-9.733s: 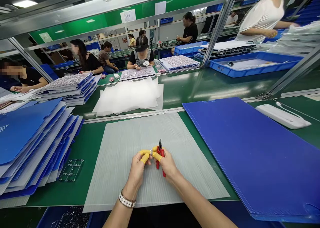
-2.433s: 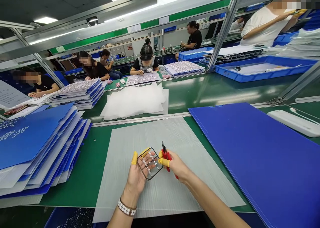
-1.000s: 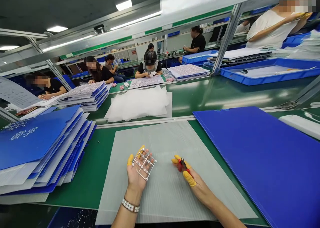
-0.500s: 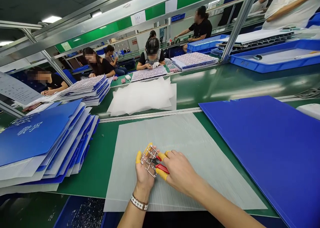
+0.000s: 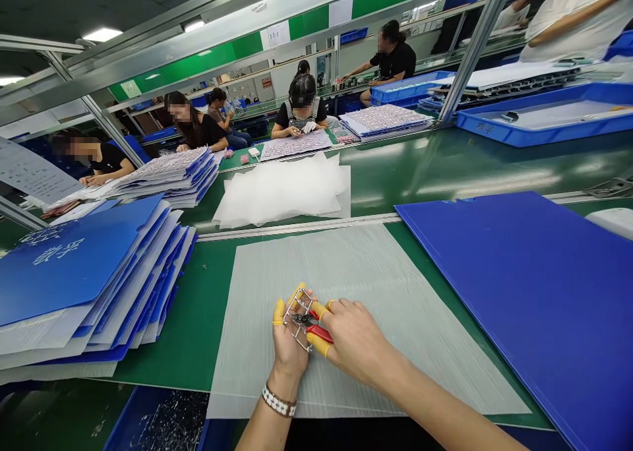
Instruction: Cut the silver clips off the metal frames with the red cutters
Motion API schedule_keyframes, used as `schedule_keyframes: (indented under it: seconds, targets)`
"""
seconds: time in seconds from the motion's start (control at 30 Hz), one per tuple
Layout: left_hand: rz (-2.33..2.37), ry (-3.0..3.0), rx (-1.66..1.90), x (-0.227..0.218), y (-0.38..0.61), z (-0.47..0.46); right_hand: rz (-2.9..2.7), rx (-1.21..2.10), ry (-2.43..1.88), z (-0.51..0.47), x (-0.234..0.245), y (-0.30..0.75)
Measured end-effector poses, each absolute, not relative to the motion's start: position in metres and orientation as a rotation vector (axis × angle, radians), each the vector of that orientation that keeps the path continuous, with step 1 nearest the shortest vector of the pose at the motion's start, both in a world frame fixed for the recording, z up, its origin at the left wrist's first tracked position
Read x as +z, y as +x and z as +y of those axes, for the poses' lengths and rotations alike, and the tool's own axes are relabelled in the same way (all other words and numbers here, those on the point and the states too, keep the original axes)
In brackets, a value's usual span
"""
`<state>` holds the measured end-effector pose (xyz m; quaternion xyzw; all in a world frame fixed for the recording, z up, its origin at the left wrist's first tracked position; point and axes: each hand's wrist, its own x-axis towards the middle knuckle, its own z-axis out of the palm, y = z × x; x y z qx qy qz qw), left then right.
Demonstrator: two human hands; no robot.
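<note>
My left hand, with yellow finger cots on some fingers, holds a small silvery metal frame with several thin parts across it. In my right hand, also wearing yellow finger cots, is a pair of red-handled cutting pliers. The dark jaws of the pliers lie at the middle of the metal frame; whether they are closed on a part is too small to tell. Both hands are above a translucent whitish sheet on the green table.
To the left stands a stack of blue and white sheets. A large blue board lies on the right. Thin white sheets rest beyond the metal rail. Below the table edge, a blue bin holds metal scraps. Several people work across the bench.
My left hand and the metal frame have shifted slightly right and tilted a little. The pliers' jaws now sit nearer the frame's left side. My right hand has hardly moved.
</note>
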<state>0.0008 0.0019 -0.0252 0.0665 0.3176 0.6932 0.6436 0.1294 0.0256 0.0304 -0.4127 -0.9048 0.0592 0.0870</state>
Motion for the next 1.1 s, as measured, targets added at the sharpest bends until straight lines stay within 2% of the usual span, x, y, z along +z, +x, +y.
schedule_keyframes:
  seconds: [0.67,1.1]
  targets:
    - [0.786,0.222,1.584,-0.030,0.000,0.004,-2.764,0.140,-1.240,0.027,0.040,0.126]
    - [0.732,0.223,1.549,-0.010,0.006,0.002,-2.672,0.105,-1.390,0.040,0.055,0.148]
